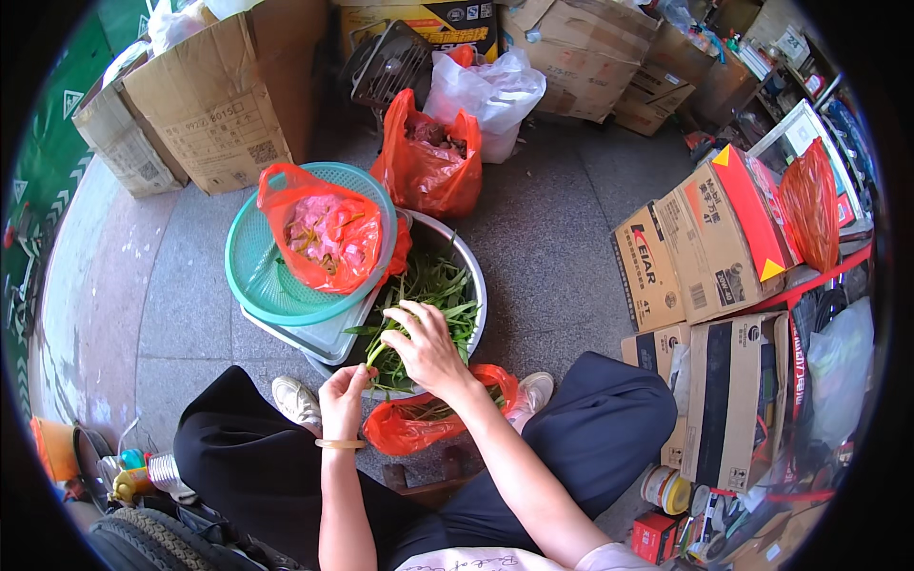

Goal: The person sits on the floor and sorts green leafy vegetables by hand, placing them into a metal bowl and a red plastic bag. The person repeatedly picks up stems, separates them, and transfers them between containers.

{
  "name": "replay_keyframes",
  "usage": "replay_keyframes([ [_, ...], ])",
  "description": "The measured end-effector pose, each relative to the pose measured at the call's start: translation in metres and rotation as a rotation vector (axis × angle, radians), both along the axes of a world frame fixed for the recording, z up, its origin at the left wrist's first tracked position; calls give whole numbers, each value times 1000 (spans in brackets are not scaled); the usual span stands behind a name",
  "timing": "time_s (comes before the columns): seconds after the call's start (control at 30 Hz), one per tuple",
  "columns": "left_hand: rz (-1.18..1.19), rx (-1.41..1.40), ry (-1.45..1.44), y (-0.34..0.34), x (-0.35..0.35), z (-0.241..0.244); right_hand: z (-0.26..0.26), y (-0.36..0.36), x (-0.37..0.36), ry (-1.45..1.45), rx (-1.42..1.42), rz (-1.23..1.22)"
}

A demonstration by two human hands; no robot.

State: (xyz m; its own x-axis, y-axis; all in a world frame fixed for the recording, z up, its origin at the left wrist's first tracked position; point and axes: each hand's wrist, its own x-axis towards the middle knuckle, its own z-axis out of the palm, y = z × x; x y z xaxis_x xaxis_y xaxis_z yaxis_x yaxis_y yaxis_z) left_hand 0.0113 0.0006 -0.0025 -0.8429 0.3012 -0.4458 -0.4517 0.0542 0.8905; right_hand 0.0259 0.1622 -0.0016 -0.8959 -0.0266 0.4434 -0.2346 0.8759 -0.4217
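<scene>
My left hand [343,400], with a bangle on its wrist, pinches the lower end of a green leafy stem [376,351] between thumb and fingers. On the upper part of the same stem are the thumb and fingers of my right hand [428,357]. Both hands are over a metal basin [480,285] that holds long-leaved greens [443,285]. Below the basin, between the shoes, lies an open red plastic bag [410,430] with stems in it, partly hidden by my right forearm. A teal plastic colander [243,285] holding another red bag [285,187] rests on a pale plastic lid at the basin's left.
Beyond the basin stand a filled red bag [435,178], a white plastic bag [493,93] and a dark fan-like heater [393,68]. Cardboard boxes [207,107] line the far side and more boxes [721,243] stack at the right. Tires [150,535] lie at lower left.
</scene>
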Motion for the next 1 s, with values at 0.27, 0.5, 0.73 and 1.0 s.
replay_keyframes([
  [0.27, 31, 77, -146, 7, 0, 4, -27, 2, -6, 87, -261, -395],
  [0.5, 30, 63, -99, 6, -3, -10, -24, 32, -8, 20, -317, -491],
  [0.73, -24, 180, -38, 17, 2, -29, -26, -5, 26, -517, -1287, -153],
  [1.0, -21, -12, 149, 24, 9, -26, -38, -25, 23, -388, -1374, -213],
])
